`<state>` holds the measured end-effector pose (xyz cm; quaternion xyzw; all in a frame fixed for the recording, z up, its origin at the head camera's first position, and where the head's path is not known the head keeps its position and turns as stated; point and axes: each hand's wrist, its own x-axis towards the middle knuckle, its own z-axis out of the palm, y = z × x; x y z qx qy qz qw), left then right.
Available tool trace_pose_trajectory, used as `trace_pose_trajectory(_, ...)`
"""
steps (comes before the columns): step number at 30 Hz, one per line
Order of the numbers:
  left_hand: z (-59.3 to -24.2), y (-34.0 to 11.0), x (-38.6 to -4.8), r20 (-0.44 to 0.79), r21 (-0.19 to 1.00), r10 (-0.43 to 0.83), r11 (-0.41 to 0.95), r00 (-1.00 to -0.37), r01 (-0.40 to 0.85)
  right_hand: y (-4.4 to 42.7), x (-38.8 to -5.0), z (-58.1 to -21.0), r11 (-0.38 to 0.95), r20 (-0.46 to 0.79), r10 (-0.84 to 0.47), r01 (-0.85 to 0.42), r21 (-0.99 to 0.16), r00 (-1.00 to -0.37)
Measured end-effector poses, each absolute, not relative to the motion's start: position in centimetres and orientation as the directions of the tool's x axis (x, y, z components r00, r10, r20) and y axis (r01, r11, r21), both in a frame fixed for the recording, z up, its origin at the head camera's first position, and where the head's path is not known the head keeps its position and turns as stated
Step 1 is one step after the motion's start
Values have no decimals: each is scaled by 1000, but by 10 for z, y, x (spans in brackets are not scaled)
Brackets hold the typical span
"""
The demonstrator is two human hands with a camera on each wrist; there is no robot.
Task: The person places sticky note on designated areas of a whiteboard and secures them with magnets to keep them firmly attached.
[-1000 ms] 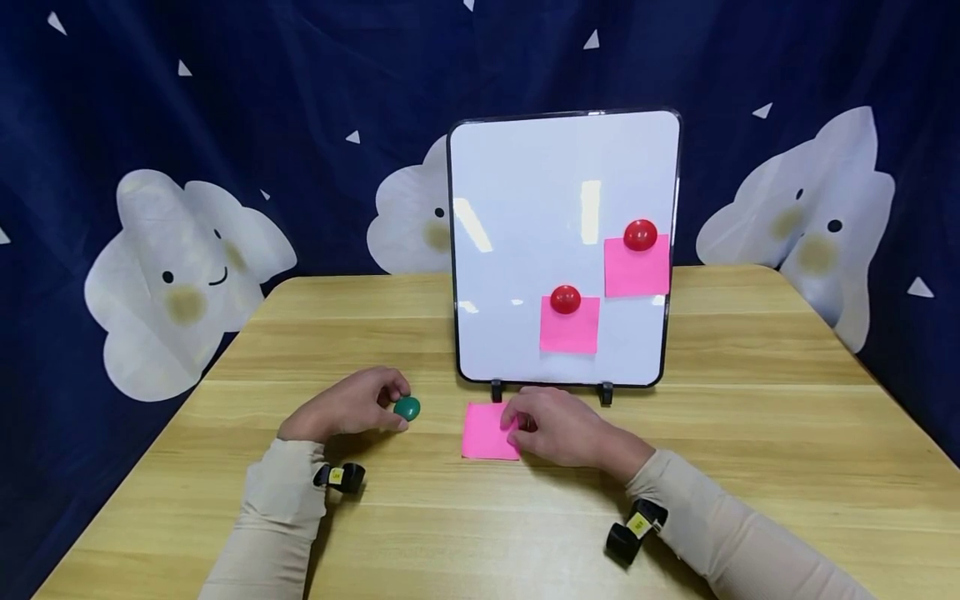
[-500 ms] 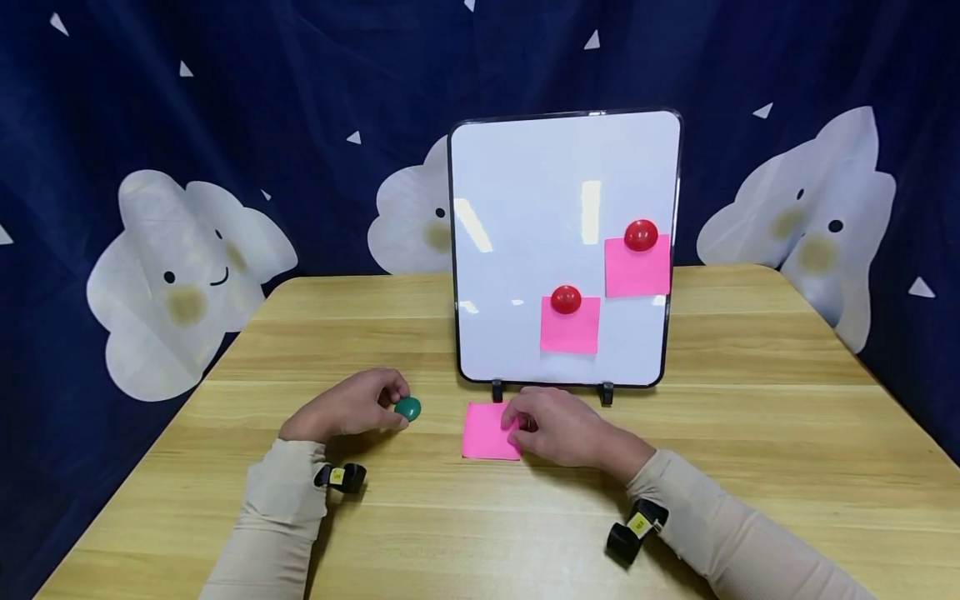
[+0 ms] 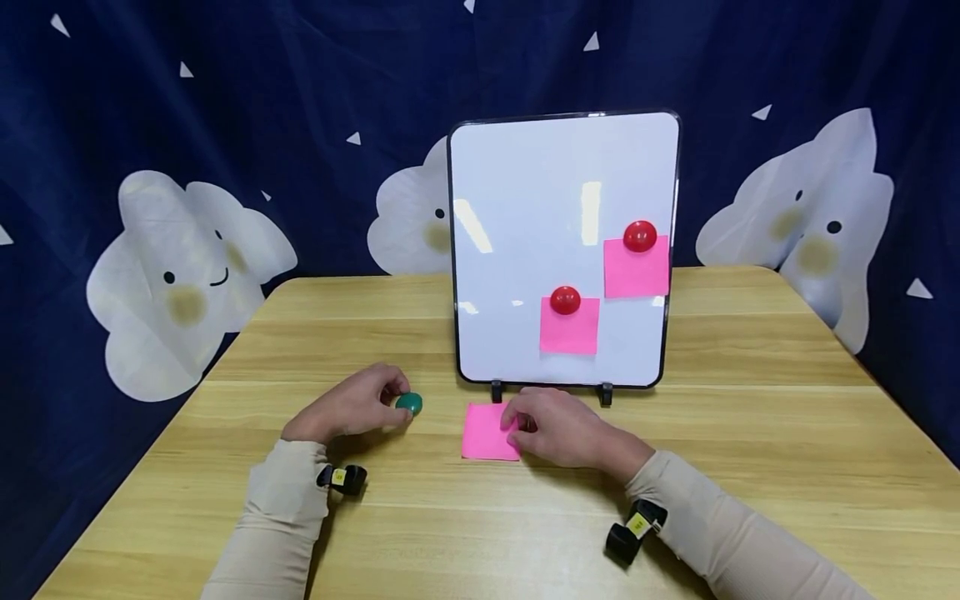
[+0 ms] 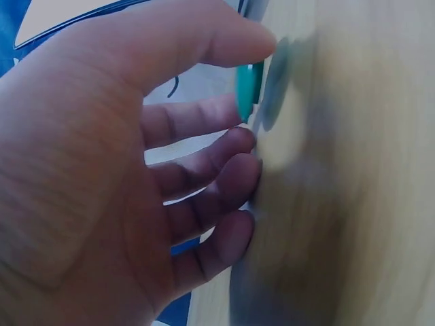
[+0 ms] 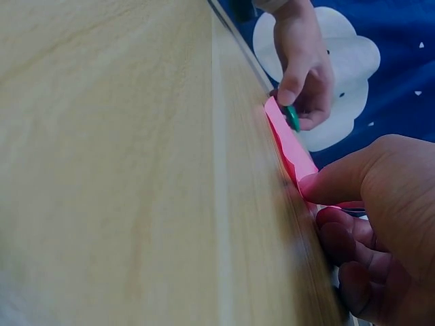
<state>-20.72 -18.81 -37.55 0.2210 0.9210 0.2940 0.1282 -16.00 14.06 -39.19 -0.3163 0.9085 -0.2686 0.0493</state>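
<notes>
On the table's left, my left hand (image 3: 347,407) pinches a round green magnet (image 3: 409,404) between thumb and index finger. In the left wrist view the magnet (image 4: 249,92) sits just off the wood, with its dark reflection beside it. My right hand (image 3: 566,429) holds the right edge of a pink sticky note (image 3: 483,432) between thumb and fingers. The note (image 5: 289,139) lies low over the tabletop in the right wrist view, its near edge slightly bent. Part of the note is hidden under my right fingers.
A whiteboard (image 3: 517,200) stands upright on small black feet behind my hands. Two pink notes (image 3: 636,271) hang on it, each under a red magnet (image 3: 640,237). The wooden table (image 3: 435,533) extends to a dark blue curtain (image 3: 315,75) with cloud shapes.
My left hand has lifted the green magnet slightly from the tabletop, its thumb shifting onto the magnet's near edge. My right hand and the note under it have stayed in place.
</notes>
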Motion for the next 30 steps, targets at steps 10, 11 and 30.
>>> trace_pose_trajectory(10, -379, -184, -208, -74, 555, 445, 762, -892, 334, 140, -160, -393, 660, 69, -595, -536, -526, -801)
trace_pose_trajectory(11, -379, -184, -209, -71, 552, 447, 762, -892, 338, 141, -160, -393, 661, 71, -595, -537, -524, -801)
trace_pose_trajectory(30, -377, -182, -208, -83, 568, 488, 739, -869, 361, 141, -160, -392, 661, 66, -599, -540, -521, -798)
